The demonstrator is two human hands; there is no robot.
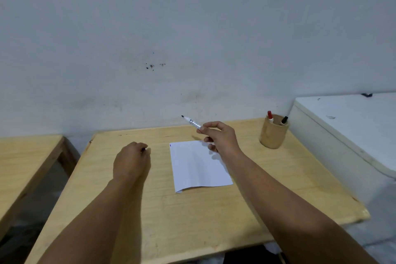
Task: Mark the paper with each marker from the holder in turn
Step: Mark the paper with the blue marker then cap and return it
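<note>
A white sheet of paper (199,165) lies on the wooden table (171,210), with a small dark mark at its top left corner. My right hand (220,136) hovers over the paper's far edge, gripping an uncapped white marker (191,122) whose dark tip points up and to the left. My left hand (131,159) rests on the table left of the paper, closed around a small dark object, probably the cap (143,149). A round wooden holder (273,132) at the back right holds a red-capped marker (270,116) and a black-capped marker (284,120).
A white cabinet or appliance (347,135) stands against the table's right side. A second wooden table (25,156) sits to the left across a gap. The wall runs directly behind the table.
</note>
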